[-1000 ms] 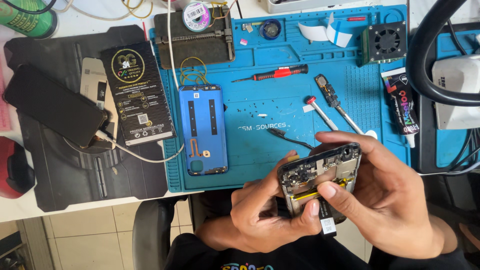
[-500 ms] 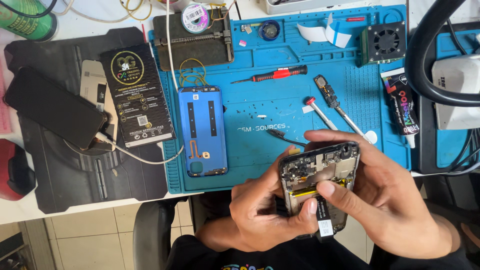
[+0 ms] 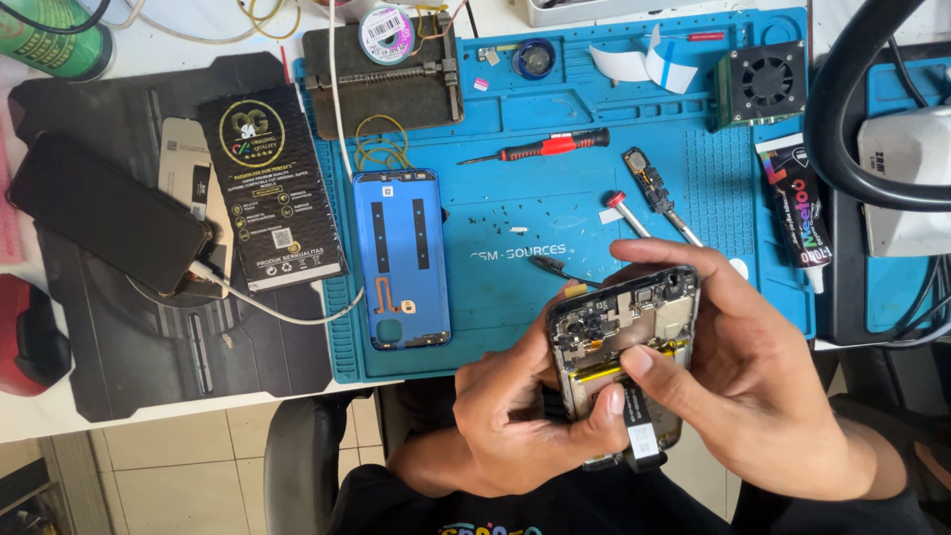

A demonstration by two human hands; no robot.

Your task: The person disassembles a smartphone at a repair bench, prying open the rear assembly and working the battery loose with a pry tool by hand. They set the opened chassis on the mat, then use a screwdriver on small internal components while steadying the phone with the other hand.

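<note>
An opened smartphone (image 3: 622,332) with its back removed shows its circuit board and yellow battery edge; both hands hold it just off the near edge of the blue work mat (image 3: 555,198). My left hand (image 3: 520,416) grips its lower left side, thumb on the battery area. My right hand (image 3: 763,386) wraps the right side, with a fingertip pressing near the yellow strip. A small black tab with a white label (image 3: 642,436) hangs below the phone. The phone's blue back cover (image 3: 401,258) lies face down on the mat, to the left.
On the mat lie a red-handled screwdriver (image 3: 545,147), metal tools (image 3: 654,193), a glue tube (image 3: 797,213) and a small fan (image 3: 765,81). A black box (image 3: 272,188) and a cabled dark phone (image 3: 104,213) rest on the left black mat. A solder spool (image 3: 386,25) sits behind.
The phone and both hands have shifted only slightly; my right fingertip has moved onto the yellow strip area. Everything on the table is unchanged.
</note>
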